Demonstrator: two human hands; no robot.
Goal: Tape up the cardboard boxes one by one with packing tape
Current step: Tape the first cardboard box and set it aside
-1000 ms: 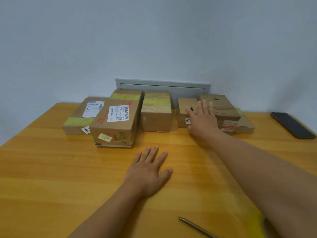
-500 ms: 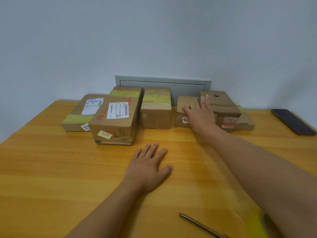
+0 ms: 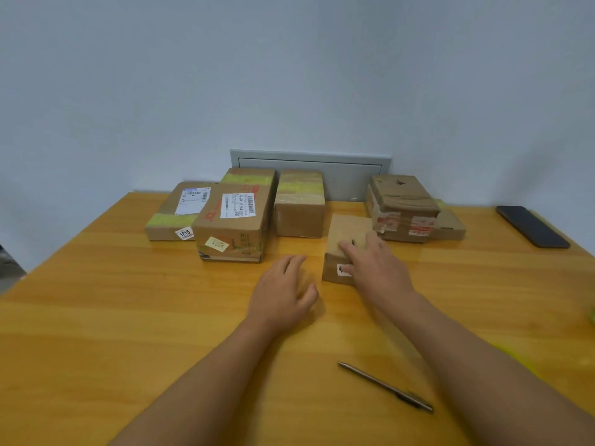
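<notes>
- Your right hand (image 3: 370,267) lies over the top and near face of the small plain brown cardboard box (image 3: 346,244), fingers curled onto its lid, so you are holding it. The box sits on the yellow wooden counter (image 3: 96,317), forward of the row at the back wall and just beside the battered brown box with red-and-white labels (image 3: 402,207).
- Your left hand (image 3: 283,294) hovers low over the counter just left of that small box, fingers loosely bent and holding nothing.
- Already carrying yellow-green tape, as far as I can see: the flat box with a white shipping label and a "1218" sticker (image 3: 177,210), the large box with red print and a barcode label (image 3: 233,217), and the upright mid-sized box (image 3: 300,202).
- The small box shows no tape on its top; judging by that, it is the one in hand now and is not sealed yet.
- The battered box and the low flat box behind it (image 3: 450,225) look likely to remain, though I cannot tell their seams clearly.
- No tape roll is clearly in view; only a blurred yellow-green patch at the right edge (image 3: 591,315). You will need it next.
- A slim metal pen-like tool (image 3: 386,386) lies near you, and a dark phone (image 3: 533,226) sits far right.
</notes>
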